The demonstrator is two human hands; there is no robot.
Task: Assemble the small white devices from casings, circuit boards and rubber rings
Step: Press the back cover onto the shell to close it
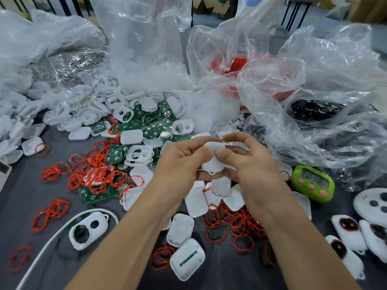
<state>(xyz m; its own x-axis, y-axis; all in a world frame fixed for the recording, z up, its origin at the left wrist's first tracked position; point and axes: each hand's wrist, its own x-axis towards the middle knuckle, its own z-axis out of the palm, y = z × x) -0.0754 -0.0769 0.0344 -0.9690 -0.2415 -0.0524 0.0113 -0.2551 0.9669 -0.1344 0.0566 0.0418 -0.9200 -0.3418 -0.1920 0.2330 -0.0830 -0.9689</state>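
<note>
Head view, hidden: we cannot make out the blurred bit at our right fingertips; our fingers cover much of the white casing (pixel 212 164).
Grip: our left hand (pixel 180 162) and right hand (pixel 252 164) both pinch the casing, just left of the green timer (pixel 312 183).
Counts: one timer; below it at least three finished devices (pixel 348 231), partly cut off; left of it, red rings (pixel 99 186) and green boards (pixel 114 156) too heaped to count.

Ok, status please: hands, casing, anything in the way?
Left hand and right hand both pinch one casing. Held above the table. Nothing blocks it; timer sits off to the right.
</note>
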